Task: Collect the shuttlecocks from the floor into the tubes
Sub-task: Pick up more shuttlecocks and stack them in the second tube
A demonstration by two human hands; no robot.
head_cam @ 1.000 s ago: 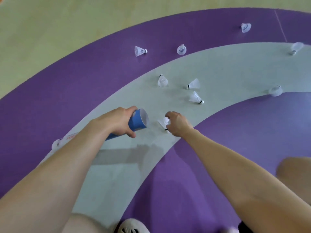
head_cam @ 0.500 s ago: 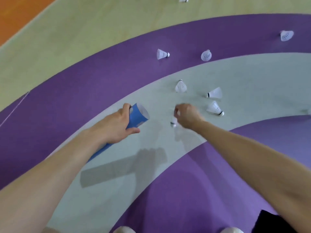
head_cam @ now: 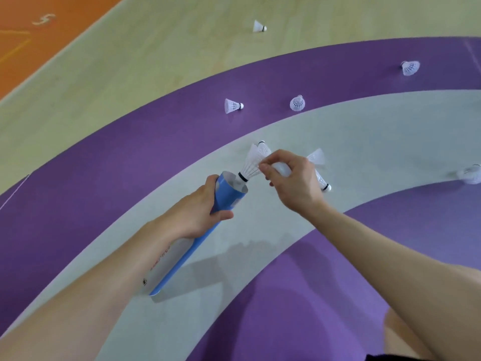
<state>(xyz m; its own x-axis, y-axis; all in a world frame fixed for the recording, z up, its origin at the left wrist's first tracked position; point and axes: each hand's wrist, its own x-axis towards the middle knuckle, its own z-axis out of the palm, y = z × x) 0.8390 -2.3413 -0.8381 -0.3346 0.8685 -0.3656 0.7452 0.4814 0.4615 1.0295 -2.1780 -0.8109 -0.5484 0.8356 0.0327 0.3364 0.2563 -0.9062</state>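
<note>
My left hand (head_cam: pixel 200 214) grips a blue and white tube (head_cam: pixel 229 195) near its open mouth, which tilts up and to the right. My right hand (head_cam: pixel 291 181) pinches the feathers of a white shuttlecock (head_cam: pixel 251 166) whose cork tip sits just inside the tube's mouth. Several more white shuttlecocks lie on the floor: one (head_cam: pixel 263 147) just behind the held one, two (head_cam: pixel 317 157) (head_cam: pixel 322 182) partly hidden behind my right hand, and others (head_cam: pixel 232 106) (head_cam: pixel 297 103) on the purple band.
Further shuttlecocks lie at the far right (head_cam: pixel 410 68) (head_cam: pixel 471 174) and on the wood floor (head_cam: pixel 259 26). The floor has curved purple and grey bands, pale wood beyond, and an orange area (head_cam: pixel 23 35) at top left. My knee (head_cam: pixel 406 332) shows at bottom right.
My right hand lifted a shuttlecock off the floor and brought it cork-first to the tube's mouth. My left hand raised the tube's mouth toward it.
</note>
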